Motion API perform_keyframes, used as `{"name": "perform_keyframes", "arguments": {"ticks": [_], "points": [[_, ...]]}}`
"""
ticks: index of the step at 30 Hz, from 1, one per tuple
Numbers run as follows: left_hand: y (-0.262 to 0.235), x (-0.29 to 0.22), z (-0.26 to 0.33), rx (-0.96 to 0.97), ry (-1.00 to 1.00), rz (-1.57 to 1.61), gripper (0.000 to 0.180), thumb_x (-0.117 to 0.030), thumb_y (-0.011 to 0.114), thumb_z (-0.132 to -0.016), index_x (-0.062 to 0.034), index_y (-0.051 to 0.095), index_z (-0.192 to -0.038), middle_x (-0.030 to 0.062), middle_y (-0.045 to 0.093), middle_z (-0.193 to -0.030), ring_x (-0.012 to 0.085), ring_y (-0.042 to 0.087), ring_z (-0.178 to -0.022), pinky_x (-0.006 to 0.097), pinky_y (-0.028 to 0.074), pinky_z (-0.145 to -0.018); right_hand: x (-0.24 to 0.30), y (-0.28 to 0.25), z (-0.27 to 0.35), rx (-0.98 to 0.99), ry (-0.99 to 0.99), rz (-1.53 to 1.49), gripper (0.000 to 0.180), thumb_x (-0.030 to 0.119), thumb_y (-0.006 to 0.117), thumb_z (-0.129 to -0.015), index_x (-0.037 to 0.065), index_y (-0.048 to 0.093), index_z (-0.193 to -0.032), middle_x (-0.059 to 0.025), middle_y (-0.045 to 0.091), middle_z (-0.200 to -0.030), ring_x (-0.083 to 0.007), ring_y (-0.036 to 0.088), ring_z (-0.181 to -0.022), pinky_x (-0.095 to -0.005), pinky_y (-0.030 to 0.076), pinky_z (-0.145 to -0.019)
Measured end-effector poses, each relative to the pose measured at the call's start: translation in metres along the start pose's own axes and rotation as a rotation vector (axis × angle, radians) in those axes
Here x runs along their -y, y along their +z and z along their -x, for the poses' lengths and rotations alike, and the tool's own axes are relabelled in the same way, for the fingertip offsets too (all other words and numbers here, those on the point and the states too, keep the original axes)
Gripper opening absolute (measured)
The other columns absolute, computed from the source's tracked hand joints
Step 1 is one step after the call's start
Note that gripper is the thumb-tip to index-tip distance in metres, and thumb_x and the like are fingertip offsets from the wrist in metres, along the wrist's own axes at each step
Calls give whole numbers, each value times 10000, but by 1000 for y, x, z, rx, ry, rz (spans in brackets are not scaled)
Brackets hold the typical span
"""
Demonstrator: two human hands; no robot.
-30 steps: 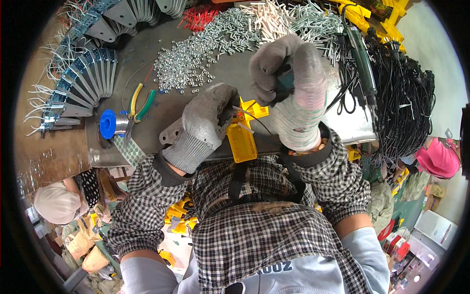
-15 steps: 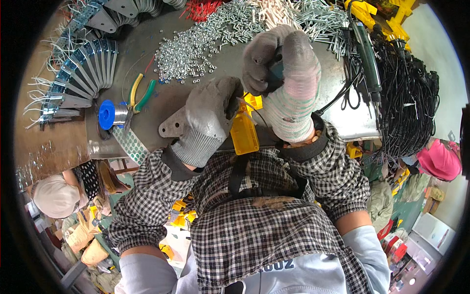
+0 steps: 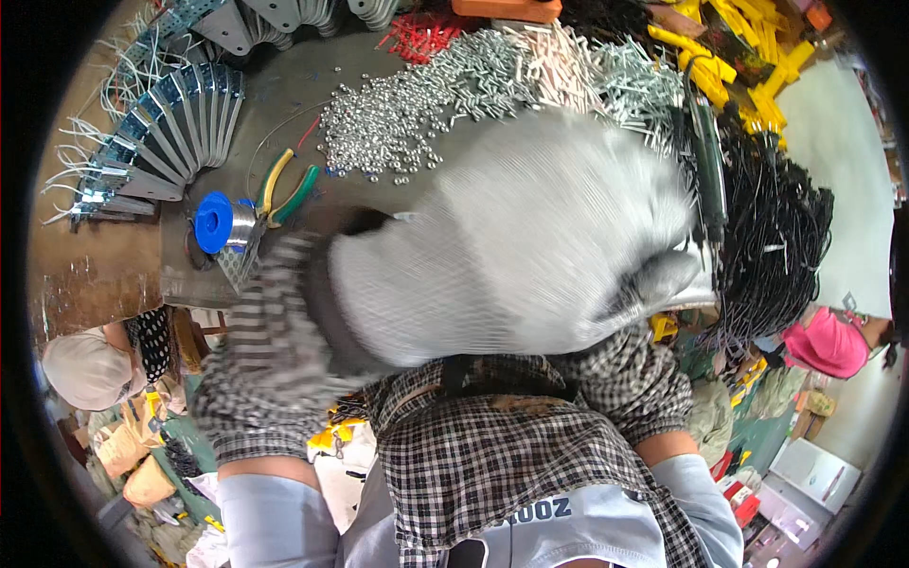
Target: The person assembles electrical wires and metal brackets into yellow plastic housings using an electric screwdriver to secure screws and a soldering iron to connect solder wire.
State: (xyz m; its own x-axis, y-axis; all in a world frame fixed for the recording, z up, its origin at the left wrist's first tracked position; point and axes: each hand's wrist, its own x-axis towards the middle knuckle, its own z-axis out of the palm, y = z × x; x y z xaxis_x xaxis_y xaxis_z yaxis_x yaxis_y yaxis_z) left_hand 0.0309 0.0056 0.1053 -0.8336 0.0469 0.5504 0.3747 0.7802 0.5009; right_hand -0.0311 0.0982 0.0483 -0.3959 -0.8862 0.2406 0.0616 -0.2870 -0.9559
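My left hand [image 3: 511, 237], in a grey-white knitted glove, is raised close to the camera and smeared by motion. It spans the middle of the picture, and its fingers cannot be made out clearly. Behind it my right hand is hidden; only the checked right sleeve [image 3: 639, 388] shows below. What either hand holds cannot be seen. Left of the gloved hand lie pliers [image 3: 303, 197] with yellow and green handles, beside a blue spool of wire [image 3: 216, 224]. A heap of small metal nuts [image 3: 379, 128] lies just beyond the hand.
Screws [image 3: 488, 71], pale sticks [image 3: 559, 68] and red pieces [image 3: 421, 38] are heaped at the back. Metal brackets with white wires [image 3: 180, 123] fan out at left. At right are a pen-shaped tool [image 3: 705, 170], black cables [image 3: 776, 237] and yellow parts [image 3: 734, 47]. People sit on both sides.
My left hand has lifted toward the camera and swung right, across my right hand. The yellow plastic part and grey metal plate seen earlier are now covered. The view has shifted slightly.
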Motion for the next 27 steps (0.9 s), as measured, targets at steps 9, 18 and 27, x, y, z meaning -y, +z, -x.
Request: {"name": "perform_keyframes", "arguments": {"ticks": [9,18,27], "points": [[4,17,41,-478,-106,470,353,13,601,-756,37,607,-1109,172,605,-1176,287,609,-1061,393,478,-935,-9,11,-3,-211,-271,19,312,298,502,-991,7,610,-1017,-79,616,-816,-162,597,-687,-280,485,-619],[58,9,119,-132,-451,-466,281,-180,648,-757,-81,645,-1020,104,539,-1251,322,470,-1205,497,319,-1060,-1,-162,-104,-318,-28,1296,398,403,623,-874,34,673,-1016,-131,646,-859,-288,622,-827,-366,487,-745],[59,7,120,-127,-461,-420,263,-95,625,-748,-119,692,-1002,95,582,-1227,324,509,-1173,476,365,-1037,19,-155,82,460,-32,1421,243,124,701,-765,141,688,-1007,-81,590,-976,-308,574,-944,-407,464,-860]]}}
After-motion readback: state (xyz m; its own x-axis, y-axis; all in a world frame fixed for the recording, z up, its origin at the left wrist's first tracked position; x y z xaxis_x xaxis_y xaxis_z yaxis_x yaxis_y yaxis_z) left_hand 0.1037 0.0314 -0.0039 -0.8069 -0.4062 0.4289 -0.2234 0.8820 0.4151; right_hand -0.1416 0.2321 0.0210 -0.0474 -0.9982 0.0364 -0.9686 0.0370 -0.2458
